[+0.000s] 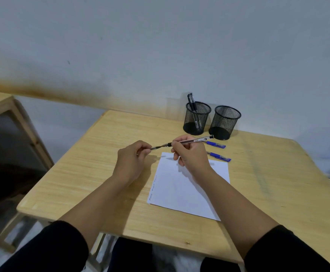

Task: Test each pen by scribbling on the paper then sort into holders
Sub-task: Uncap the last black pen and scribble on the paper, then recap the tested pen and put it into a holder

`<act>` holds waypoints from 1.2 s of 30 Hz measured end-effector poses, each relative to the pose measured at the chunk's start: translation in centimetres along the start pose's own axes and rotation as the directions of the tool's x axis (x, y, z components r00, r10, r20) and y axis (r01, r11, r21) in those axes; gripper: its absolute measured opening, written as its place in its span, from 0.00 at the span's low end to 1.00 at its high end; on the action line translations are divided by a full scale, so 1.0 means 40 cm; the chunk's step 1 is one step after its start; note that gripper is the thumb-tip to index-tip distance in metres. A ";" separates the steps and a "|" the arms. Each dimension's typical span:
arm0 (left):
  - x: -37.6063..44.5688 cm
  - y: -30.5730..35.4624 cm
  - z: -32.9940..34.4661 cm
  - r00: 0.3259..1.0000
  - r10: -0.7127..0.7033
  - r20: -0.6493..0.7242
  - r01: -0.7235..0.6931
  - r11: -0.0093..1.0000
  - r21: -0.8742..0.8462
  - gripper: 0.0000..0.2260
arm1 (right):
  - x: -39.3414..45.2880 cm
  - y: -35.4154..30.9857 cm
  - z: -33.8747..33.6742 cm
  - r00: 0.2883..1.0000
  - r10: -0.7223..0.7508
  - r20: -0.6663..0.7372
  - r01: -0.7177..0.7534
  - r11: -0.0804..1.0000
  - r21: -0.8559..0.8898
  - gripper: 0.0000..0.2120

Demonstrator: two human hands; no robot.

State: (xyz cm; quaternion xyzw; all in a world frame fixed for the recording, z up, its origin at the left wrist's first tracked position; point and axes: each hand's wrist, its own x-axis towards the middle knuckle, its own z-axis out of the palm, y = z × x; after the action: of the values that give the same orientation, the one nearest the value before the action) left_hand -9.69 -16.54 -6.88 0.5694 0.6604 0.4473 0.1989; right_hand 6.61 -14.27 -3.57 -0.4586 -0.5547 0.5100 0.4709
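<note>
You've got the pen (191,141) up off the desk (93,173), held level over the top edge of the paper (181,191). Your right hand (189,154) curls round the clear barrel near its front end, and your left hand (132,156) pinches the dark piece at the tip, which looks like the cap, though it's too small to be sure. Looks to me like you're uncapping to scribble.

This thing is light, stiff and smooth, so a firm fingertip hold near the writing end should steer it best; grip too far back and the tip will likely wander. The cap is tiny and easy to drop, so keep that pinch snug.

Paper sits flat, a few scribbles down its left margin. It's thin and loose, and may slide under the stroke unless you steady it.

Two blue pens (217,144) (219,156) lie on the desk just beyond your right hand, untested by my guess. Behind them, the left holder (196,118) carries a couple of dark pens (192,103); the right holder (225,122) appears empty.
</note>
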 end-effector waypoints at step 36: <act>-0.037 0.134 -0.069 0.999 0.036 -0.004 -0.036 0.981 -0.189 0.08 | -0.107 -0.060 -0.114 0.975 -0.019 0.220 -0.017 0.987 0.158 0.07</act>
State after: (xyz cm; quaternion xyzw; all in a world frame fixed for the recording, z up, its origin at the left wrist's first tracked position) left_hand -8.34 -19.19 -1.40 0.5598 0.6045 0.5117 0.2437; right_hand 11.64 -18.05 -1.22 -0.3597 -0.5614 0.6002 0.4418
